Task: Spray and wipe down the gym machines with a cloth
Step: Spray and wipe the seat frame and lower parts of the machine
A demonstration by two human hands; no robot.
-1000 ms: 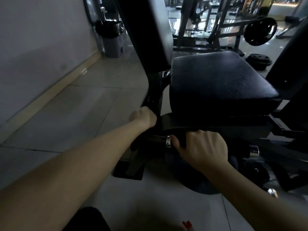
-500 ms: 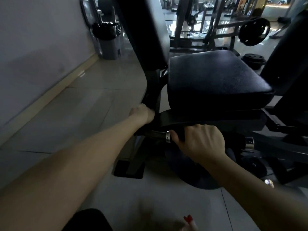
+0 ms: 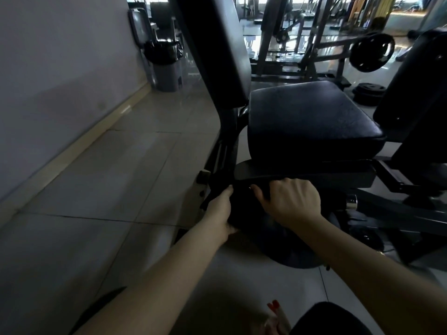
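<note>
1. black textured vinyl covers the seat pad [image 3: 312, 117] of the gym machine [image 3: 302, 172], which fills the middle and right of the view; its surface is pebbled and catches a dull sheen from the far windows.
2. a tall back pad [image 3: 217, 52] in the same black rises at a tilt just left of the seat, on a dark metal frame.
3. under the seat's near edge a curved black frame plate runs left to right, and a chrome bar end [image 3: 352, 201] shows to the right, below it.
4. the dark cloth [image 3: 244, 206] hangs bunched just below that plate, between the two hands; it is so close in tone to the frame that its edges are hard to make out.
5. the left hand [image 3: 219, 211] grips the cloth's left side, thumb up along it, fingers hidden behind the fabric.
6. the right hand [image 3: 292, 201] is curled over the cloth's top right, knuckles toward the camera, thumb pointing left.
7. the hands are near each other but not touching.
8. pale glossy floor tiles [image 3: 108, 177] spread to the left; a lined bin [image 3: 167, 66] stands far left by the wall, and a weight plate [image 3: 372, 52] hangs on a far rack.
</note>
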